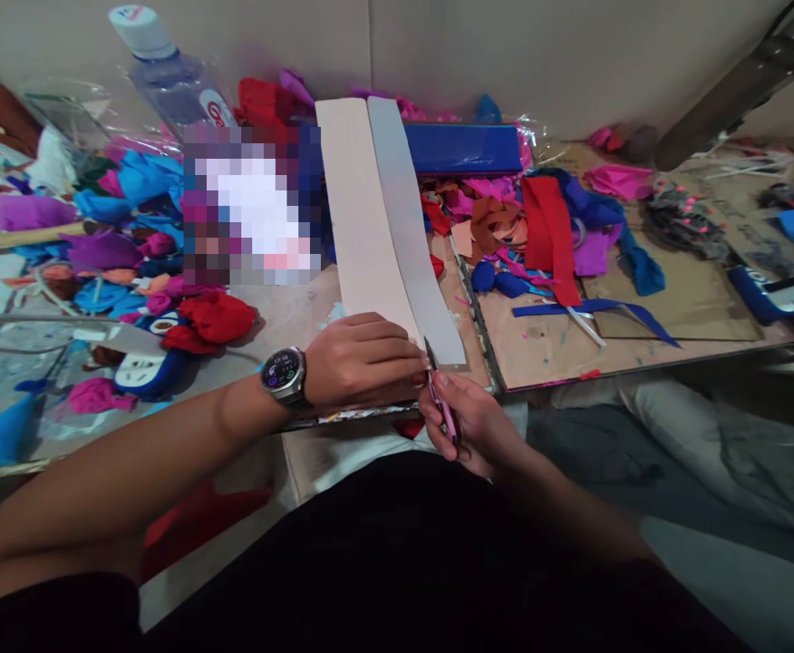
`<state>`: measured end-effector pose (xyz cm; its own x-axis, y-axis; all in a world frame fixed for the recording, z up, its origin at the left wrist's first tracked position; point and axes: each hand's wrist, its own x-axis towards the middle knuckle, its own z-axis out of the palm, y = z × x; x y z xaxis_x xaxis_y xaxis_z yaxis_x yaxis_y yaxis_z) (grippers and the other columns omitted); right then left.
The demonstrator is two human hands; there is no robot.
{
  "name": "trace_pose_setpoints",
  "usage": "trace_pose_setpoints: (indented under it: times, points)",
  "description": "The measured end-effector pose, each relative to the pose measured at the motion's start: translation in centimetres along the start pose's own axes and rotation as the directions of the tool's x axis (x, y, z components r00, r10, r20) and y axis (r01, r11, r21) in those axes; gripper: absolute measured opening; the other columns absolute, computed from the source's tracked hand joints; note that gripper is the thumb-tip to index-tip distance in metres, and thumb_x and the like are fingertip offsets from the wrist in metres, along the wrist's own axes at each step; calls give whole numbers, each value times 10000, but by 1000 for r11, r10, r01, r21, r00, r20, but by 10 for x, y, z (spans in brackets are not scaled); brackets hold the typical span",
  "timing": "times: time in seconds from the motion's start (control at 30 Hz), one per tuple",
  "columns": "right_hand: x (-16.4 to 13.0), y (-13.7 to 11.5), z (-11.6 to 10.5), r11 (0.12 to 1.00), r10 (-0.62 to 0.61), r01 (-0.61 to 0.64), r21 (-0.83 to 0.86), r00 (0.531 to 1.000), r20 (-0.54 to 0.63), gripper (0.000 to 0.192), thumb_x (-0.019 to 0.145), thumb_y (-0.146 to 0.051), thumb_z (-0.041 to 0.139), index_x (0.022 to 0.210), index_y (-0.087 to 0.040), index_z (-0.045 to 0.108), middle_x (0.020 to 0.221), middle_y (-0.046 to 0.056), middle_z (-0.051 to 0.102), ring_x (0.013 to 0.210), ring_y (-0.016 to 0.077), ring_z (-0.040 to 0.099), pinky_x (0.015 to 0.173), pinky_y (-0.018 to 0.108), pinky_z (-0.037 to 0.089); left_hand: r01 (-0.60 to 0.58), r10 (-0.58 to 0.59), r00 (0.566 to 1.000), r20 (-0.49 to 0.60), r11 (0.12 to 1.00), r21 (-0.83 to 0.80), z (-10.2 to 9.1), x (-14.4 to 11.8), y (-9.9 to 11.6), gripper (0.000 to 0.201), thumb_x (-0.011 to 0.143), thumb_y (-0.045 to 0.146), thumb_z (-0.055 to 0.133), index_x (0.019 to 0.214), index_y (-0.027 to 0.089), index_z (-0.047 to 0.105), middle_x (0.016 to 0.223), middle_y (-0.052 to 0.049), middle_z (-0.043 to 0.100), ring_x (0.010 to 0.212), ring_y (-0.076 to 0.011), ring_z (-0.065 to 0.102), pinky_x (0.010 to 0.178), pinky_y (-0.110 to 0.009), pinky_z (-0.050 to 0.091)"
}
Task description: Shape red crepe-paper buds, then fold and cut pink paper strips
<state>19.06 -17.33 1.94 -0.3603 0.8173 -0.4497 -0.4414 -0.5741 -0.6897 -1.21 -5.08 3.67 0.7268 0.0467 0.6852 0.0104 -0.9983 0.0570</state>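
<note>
Seeing long card strip (363,218) run away from me; left hand (360,358) presses its near end flat, right hand (471,426) grips scissors (440,394) at same end.

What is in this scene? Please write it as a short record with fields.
left hand: pressing the near end of a cream sheet flat
right hand: holding pink-handled scissors, blades at the sheet's near end
cut: a grey strip lies along the sheet's right side
wrist: watch on the left arm
surroundings: coloured paper scraps, plastic bottle, blue box
</note>
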Motion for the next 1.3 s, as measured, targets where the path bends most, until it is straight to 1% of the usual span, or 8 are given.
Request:
trace_pose_setpoints:
  times: [0.23, 0.43, 0.53, 0.63, 0.8, 0.93, 1.13, 1.3]
  points:
    - [0, -1, 1, 1000, -6, 7, 12, 1000, -14, 473, 956, -634, 714, 874, -194, 561, 575, -70, 559, 311, 59, 434, 295, 174, 185, 3, -3, 1000, 17, 1000, -3, 0, -2, -1, 246, 984, 342, 775, 1168, 183, 742, 1084, -66, 835, 965, -204, 798, 839, -344, 647]
    - [-3, 1, 0, 1000, -3, 3, 1, 1000, -20, 500, 1003, -628, 653, 791, -189, 541, 540, -74, 519, 311, 52, 441, 310, 175, 182, 32, -32, 999, -1, 999, 12, -1, -1, -2, 208, 1010, 311, 733, 1182, 194, 736, 1056, -67, 838, 957, -203, 797, 821, -337, 637]
    - [-4, 0, 2, 1000, -13, 13, 14, 1000, -28, 468, 995, -627, 665, 856, -199, 534, 579, -75, 561, 298, 52, 436, 303, 176, 185, 33, -33, 999, 2, 999, 7, -2, -1, -1, 219, 1012, 325, 731, 1193, 201, 727, 1060, -61, 839, 951, -199, 795, 826, -334, 633]
    - [-6, 0, 6, 999, -23, 24, 29, 1000, -20, 435, 989, -617, 681, 938, -214, 526, 595, -88, 579, 291, 53, 428, 302, 165, 224, 36, -36, 999, 1, 999, 2, -1, -2, -1, 224, 1006, 299, 730, 1199, 186, 725, 1072, -70, 837, 958, -208, 792, 834, -345, 633]
    - [-10, -1, 8, 998, -21, 21, 55, 1000, 0, 396, 1013, -597, 652, 1086, -220, 558, 547, -101, 571, 291, 64, 403, 310, 152, 269, 76, -76, 997, -3, 997, 7, 1, -7, -1, 283, 960, 304, 790, 1209, 183, 732, 1095, -69, 833, 979, -219, 785, 862, -360, 631]
    - [-12, 0, 6, 998, -29, 29, 60, 1000, 2, 408, 1024, -598, 624, 1123, -205, 583, 500, -100, 550, 288, 67, 368, 314, 152, 266, 84, -84, 996, -9, 996, 14, 1, -6, 0, 314, 950, 323, 809, 1214, 171, 734, 1080, -74, 833, 976, -211, 783, 854, -351, 628]
    - [-11, 4, 6, 999, -32, 33, 22, 999, -29, 419, 1026, -622, 596, 1083, -207, 588, 458, -89, 537, 290, 75, 333, 329, 164, 268, 74, -74, 997, -1, 997, 3, 0, -4, 1, 309, 953, 385, 809, 1183, 192, 738, 1077, -71, 835, 962, -213, 791, 848, -352, 632]
    - [-7, 3, 9, 998, -40, 41, 40, 999, -33, 419, 1019, -628, 603, 957, -214, 571, 441, -86, 522, 287, 69, 326, 327, 165, 265, 53, -53, 999, -12, 999, -6, 2, -2, 2, 269, 953, 325, 809, 1170, 188, 733, 1048, -54, 839, 931, -203, 798, 820, -335, 638]
